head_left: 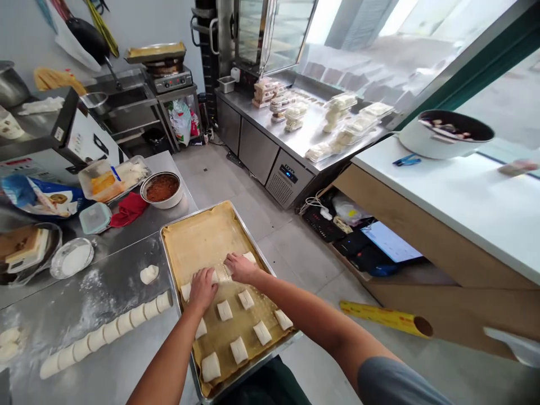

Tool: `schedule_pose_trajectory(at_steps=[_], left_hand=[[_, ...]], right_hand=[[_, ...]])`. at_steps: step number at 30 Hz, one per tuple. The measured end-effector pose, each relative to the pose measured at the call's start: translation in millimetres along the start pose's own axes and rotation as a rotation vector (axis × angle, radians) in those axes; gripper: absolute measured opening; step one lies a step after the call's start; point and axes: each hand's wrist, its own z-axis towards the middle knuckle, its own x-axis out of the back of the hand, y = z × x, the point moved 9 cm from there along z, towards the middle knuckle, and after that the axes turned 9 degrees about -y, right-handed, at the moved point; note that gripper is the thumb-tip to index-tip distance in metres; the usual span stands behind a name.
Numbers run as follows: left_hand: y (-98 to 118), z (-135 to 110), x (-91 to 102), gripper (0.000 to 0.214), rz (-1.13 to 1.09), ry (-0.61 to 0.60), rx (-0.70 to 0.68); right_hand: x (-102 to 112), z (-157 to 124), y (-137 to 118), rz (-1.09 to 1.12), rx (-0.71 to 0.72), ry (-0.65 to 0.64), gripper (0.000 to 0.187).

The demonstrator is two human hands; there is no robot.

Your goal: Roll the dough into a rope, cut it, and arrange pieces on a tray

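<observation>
Rows of cut dough pieces (225,310) already sat on the near half of the lined baking tray (186,220), its far half bare, while a line of dough pieces (112,331) remained on the floured steel counter (80,332). The left hand (203,289) and right hand (241,268) lay curved over pieces mid-tray; whether either gripped one could not be told. Nearby, a round bowl (162,204) held reddish-brown paste (162,188).
</observation>
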Motion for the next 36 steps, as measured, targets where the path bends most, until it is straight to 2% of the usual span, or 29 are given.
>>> schedule_pose_trajectory(at_steps=[4, 6, 8, 10, 12, 14, 17, 19, 21, 23, 26, 28, 30, 32, 34, 36], left_hand=[[-2, 5, -4.8, 0.053, 0.008, -0.018, 0.026], [1, 7, -1.5, 0.051, -0.004, -0.019, 0.021], [5, 4, 6.9, 0.049, -0.026, 0.002, 0.014], [7, -12, 20.5, 0.049, -0.050, 0.065, 0.033], [2, -47, 35.2, 0.048, -0.072, 0.170, 0.099], [-14, -101, 45.7, 0.041, -0.128, 0.315, 0.214], [-52, -195, 41.1, 0.029, -0.228, 0.466, 0.415], [-77, -246, 31.4, 0.028, -0.205, 0.455, 0.508], [-100, -276, 28.2, 0.032, -0.105, 0.393, 0.540], [-123, -285, 34.0, 0.037, -0.016, 0.333, 0.527], [-158, -262, 52.3, 0.045, 0.026, 0.262, 0.436], [-177, -231, 63.4, 0.054, 0.037, 0.209, 0.344], [-192, -199, 69.7, 0.064, 0.039, 0.152, 0.249], [-204, -174, 70.9, 0.072, 0.029, 0.097, 0.173], [-214, -159, 69.0, 0.073, 0.013, 0.055, 0.131], [-221, -153, 66.3, 0.067, -0.002, 0.035, 0.119]], right_hand=[[-1, 3, -1, -0.008, 0.021, 0.000, 0.044], [3, 2, -4, -0.011, 0.018, 0.006, 0.043], [7, -5, -8, -0.018, 0.014, 0.019, 0.050], [22, -24, -3, 0.054, -0.061, 0.157, 0.058], [39, -61, 15, 0.173, -0.235, 0.387, 0.053], [46, -111, 36, 0.267, -0.445, 0.589, 0.044], [38, -167, 47, 0.278, -0.608, 0.722, 0.043], [30, -177, 29, 0.285, -0.571, 0.752, 0.034], [19, -156, -15, 0.312, -0.427, 0.668, 0.026], [7, -111, -85, 0.316, -0.229, 0.481, 0.024], [-1, -29, -196, 0.246, 0.002, 0.274, 0.031], [0, 29, -250, 0.177, 0.077, 0.217, 0.043], [-2, 84, -281, 0.094, 0.085, 0.157, 0.055], [-8, 129, -293, 0.027, 0.030, 0.098, 0.055], [-16, 158, -296, -0.019, -0.052, 0.048, 0.045], [-22, 172, -297, -0.054, -0.116, 0.012, 0.037]])
